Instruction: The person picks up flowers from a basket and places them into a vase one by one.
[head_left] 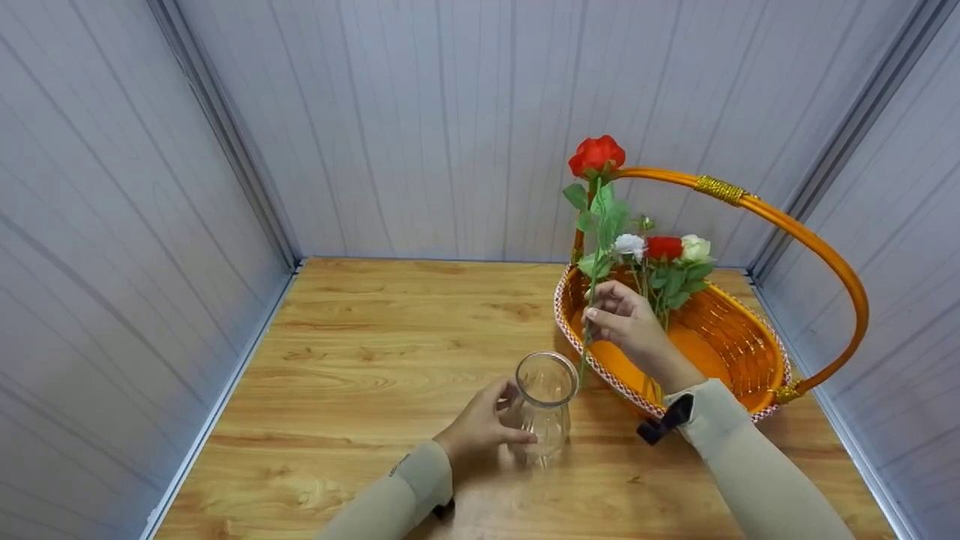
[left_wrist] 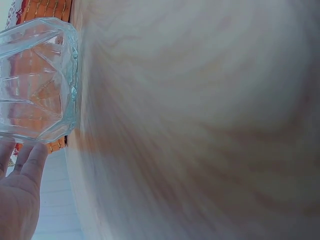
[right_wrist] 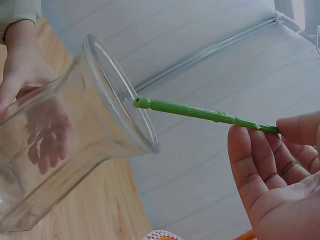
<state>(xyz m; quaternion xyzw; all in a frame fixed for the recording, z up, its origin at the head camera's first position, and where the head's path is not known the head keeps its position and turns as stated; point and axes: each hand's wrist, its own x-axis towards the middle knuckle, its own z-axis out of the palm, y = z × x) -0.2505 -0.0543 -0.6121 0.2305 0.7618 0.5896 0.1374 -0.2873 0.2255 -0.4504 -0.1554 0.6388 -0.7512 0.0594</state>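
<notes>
The right hand (head_left: 628,321) pinched a red rose (head_left: 597,156) by its green stem (right_wrist: 190,109) between thumb and fingertips, bloom up, above the near-left part of an orange basket (head_left: 739,330). The stem's lower end hung just beside the mouth of a clear glass vase (head_left: 546,431); whether it touched the rim could not be told. The vase stood upright on the wood-grained counter (head_left: 390,345), to the left of the basket, and the left hand (head_left: 480,427) held it from the left, thumb on the near side and fingers curved along the far side. In the basket, beneath its tall arched handle (head_left: 825,259), leaned a white flower (head_left: 630,246), a red flower (head_left: 664,247) and a pale cream rose (head_left: 695,248), side by side. Pale panelled walls (head_left: 450,127) enclosed the counter.
</notes>
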